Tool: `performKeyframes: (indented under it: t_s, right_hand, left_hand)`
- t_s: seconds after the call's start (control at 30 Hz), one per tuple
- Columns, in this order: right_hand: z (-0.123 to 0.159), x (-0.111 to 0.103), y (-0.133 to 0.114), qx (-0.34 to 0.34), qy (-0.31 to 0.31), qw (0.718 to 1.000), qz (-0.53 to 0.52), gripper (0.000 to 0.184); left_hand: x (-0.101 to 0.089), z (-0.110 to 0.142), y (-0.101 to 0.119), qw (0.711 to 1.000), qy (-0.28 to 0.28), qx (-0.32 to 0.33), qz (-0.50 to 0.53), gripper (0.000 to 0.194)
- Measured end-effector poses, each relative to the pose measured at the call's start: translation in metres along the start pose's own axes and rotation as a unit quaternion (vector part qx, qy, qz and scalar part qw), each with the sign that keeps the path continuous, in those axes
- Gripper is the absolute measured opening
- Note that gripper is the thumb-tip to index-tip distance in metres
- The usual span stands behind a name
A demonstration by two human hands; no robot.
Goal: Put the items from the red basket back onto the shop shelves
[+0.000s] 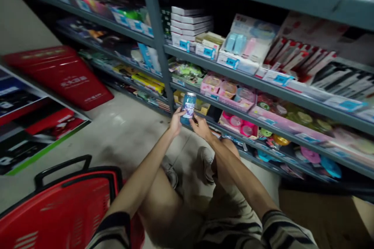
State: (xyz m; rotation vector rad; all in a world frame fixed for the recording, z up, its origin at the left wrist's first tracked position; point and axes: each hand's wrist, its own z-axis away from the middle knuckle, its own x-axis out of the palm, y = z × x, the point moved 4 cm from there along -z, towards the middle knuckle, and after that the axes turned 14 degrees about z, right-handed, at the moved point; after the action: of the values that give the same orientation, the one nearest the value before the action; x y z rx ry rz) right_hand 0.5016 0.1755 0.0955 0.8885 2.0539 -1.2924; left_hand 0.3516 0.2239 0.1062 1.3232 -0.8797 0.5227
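Note:
A blue jar (189, 106) with a silvery lid and a pale, purple-patterned label is held upright before the lower shelves. My left hand (176, 121) grips its left side, fingers closed against it. On the lower right side of the jar, my right hand (200, 126) is closed on it too, with the thumb near the label. What is inside the jar cannot be made out. Just behind it, a yellowish open carton (201, 107) sits on a low shelf.
Grey metal shelving (159, 27) runs across the view, holding white boxes (189, 25), pink trays (228, 91) and pink round items (247, 127). A red shopping basket (70, 210) stands at lower left. A red panel (67, 78) leans farther back; a cardboard box (321, 218) is at lower right.

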Motion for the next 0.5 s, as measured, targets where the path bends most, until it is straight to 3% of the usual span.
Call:
performKeyframes:
  t_s: [0.17, 0.3, 0.5]
  right_hand:
    - [-0.011, 0.005, 0.003, -0.01, -0.022, 0.999, -0.031, 0.063]
    - [-0.013, 0.005, 0.001, -0.02, -0.025, 1.0, 0.001, 0.068]
    - [-0.009, -0.011, 0.007, -0.034, -0.011, 0.996, 0.08, 0.073]
  left_hand:
    - [-0.012, -0.006, 0.002, 0.999, 0.032, 0.014, 0.017, 0.065]
    - [-0.022, -0.004, -0.005, 0.997, 0.051, 0.034, 0.036, 0.065]
    - [-0.016, -0.003, -0.013, 0.998, 0.023, 0.044, 0.026, 0.068]
